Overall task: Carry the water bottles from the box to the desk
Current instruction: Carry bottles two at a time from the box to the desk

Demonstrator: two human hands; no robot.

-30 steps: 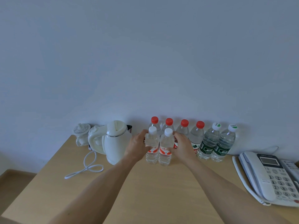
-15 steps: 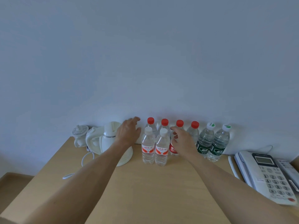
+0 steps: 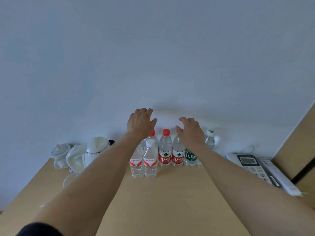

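Clear plastic water bottles [image 3: 165, 149] stand in tight rows on the wooden surface [image 3: 153, 201], just beneath your hands, packed against the wall to save room. Your left hand [image 3: 140, 122] and right hand [image 3: 190, 132] hover above the caps, fingers spread, holding nothing.

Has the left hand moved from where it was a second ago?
Yes. The left hand has let go of the front bottles and risen above their caps, toward the wall.

White kettle [image 3: 95, 155], cup [image 3: 60, 155], telephone [image 3: 250, 165]
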